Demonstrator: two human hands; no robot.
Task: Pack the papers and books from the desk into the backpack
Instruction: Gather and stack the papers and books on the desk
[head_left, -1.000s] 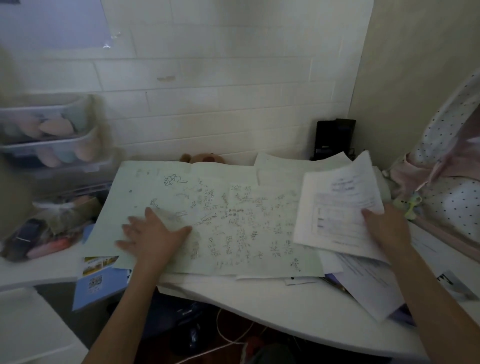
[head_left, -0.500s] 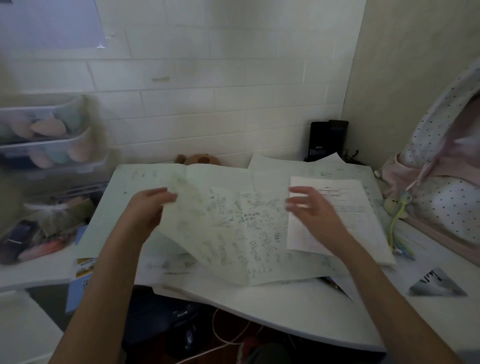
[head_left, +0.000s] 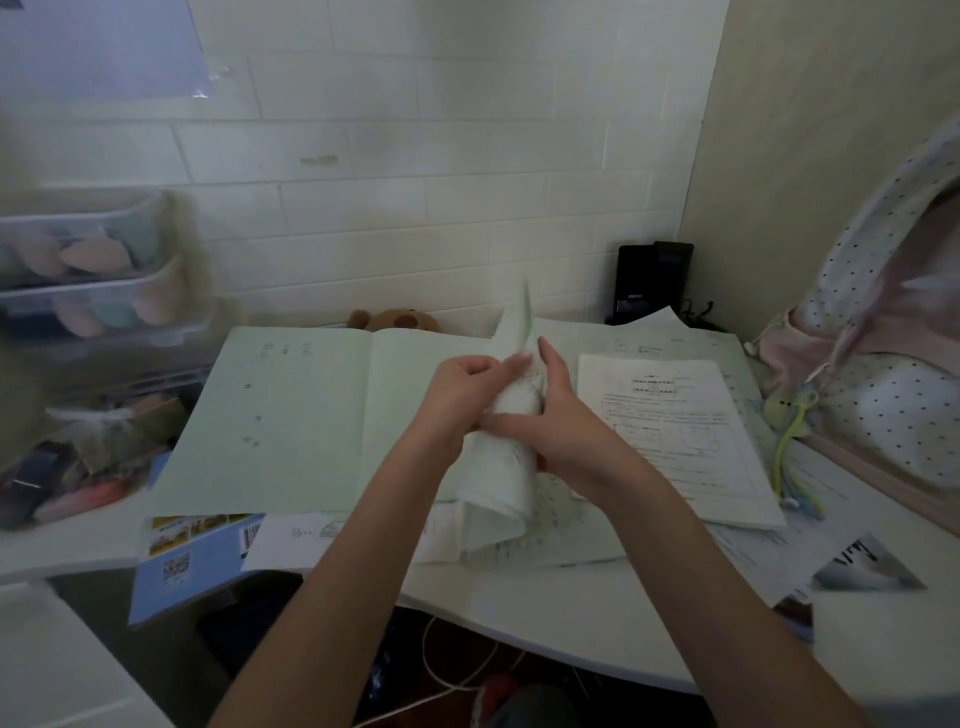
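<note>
While the table (head_left: 545, 618) carries the whole spread, the backpack (head_left: 893, 374), dotted and soft-sided, stands well to the right of the fingers, leaning in the corner; its opening cannot be made out. Left of the fingers lies a large pale-green open sheet (head_left: 291, 421): light, limp, likely to sag and crease unless lifted by two opposite edges. Just right of the fingers rests a printed white document (head_left: 675, 436), several leaves thick, best taken by its near edge so the leaves stay together. Below and left of the fingers a blue booklet (head_left: 192, 561) overhangs the table edge; stiffer, graspable by its spine. Between the hands stands the folded paper (head_left: 506, 467), thin and easily torn; left hand (head_left: 462, 400) pinches its upper part with curled fingers; right hand (head_left: 561, 431) wraps round its middle, pressing the fold.
</note>
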